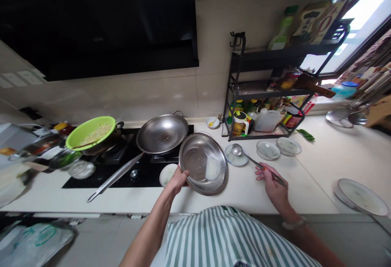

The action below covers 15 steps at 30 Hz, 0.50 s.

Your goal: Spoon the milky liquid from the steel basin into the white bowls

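Note:
My left hand grips the rim of a wide steel bowl, thumb inside. The bowl is tilted, and a little milky liquid has pooled on its right side. In my right hand is a ladle by its dark handle, its head above a shallow glass dish. Whether the ladle touches that dish I cannot tell. Two similar dishes stand to the right, a nearer one and a farther one. A small white bowl sits by my left hand, partly hidden.
A steel wok rests on the black stove, its long handle over the front edge. Farther left is a green colander. A black rack with bottles stands against the wall. Another glass dish lies at right.

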Available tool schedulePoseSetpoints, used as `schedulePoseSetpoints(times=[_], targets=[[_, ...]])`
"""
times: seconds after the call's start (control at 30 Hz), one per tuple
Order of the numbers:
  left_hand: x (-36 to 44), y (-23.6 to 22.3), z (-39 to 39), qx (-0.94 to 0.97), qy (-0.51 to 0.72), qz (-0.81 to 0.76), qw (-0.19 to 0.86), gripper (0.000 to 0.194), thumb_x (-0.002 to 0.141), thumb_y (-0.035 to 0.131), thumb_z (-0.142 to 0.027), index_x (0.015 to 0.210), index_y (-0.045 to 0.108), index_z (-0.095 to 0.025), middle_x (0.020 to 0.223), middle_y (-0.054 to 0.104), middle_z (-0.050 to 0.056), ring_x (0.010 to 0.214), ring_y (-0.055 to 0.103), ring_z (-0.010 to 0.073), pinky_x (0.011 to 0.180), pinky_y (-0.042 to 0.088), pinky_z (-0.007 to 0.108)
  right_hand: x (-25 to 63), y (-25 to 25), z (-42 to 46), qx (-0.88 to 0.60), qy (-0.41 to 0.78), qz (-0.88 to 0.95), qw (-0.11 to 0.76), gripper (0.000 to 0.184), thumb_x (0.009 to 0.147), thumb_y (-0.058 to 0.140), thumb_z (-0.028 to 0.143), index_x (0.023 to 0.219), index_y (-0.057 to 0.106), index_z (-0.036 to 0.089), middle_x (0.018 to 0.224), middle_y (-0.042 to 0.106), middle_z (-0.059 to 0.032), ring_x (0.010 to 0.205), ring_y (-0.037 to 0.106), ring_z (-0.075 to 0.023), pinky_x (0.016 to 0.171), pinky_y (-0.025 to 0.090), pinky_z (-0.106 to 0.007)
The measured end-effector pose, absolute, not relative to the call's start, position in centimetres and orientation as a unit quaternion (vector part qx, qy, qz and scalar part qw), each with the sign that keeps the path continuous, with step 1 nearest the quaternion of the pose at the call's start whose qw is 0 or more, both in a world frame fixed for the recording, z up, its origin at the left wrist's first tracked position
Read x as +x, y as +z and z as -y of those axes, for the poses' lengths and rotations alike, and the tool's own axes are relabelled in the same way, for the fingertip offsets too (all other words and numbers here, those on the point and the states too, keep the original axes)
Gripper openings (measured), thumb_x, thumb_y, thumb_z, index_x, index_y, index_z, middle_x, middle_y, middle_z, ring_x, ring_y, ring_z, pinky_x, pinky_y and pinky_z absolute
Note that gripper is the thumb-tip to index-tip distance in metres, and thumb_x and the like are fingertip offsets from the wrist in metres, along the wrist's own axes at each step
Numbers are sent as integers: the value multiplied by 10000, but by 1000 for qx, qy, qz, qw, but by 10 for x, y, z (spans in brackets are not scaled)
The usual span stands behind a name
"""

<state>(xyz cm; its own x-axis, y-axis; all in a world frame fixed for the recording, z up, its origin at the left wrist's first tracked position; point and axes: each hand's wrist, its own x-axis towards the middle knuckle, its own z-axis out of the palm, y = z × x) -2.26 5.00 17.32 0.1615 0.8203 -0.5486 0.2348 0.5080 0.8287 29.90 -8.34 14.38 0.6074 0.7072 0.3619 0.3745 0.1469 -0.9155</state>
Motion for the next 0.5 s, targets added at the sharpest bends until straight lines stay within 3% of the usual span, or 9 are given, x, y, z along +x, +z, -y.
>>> schedulePoseSetpoints(times=[0.17,0.33,0.5], targets=[[-22,174,-50,436,230,-604,627,513,817,547,-147,1308,406,-194,941,681,72,621,635,147,596,566,301,275,132,76,-619,277,354,644,473,859,616,579,1031,684,144,833,745,-125,629,677,-206,539,575,-335],[-22,172,-51,437,234,-606,622,493,816,544,-137,1291,418,-183,939,670,76,621,634,151,580,562,307,259,115,65,-621,291,430,587,500,840,609,614,1016,715,159,740,718,-77,510,612,-160,534,563,-328],[-20,173,-50,438,235,-598,629,474,817,473,-92,1282,412,-164,963,674,103,643,645,175,571,565,332,246,98,61,-613,316,455,564,524,850,581,621,1015,719,143,696,695,-70,519,619,-169,516,555,-322]])
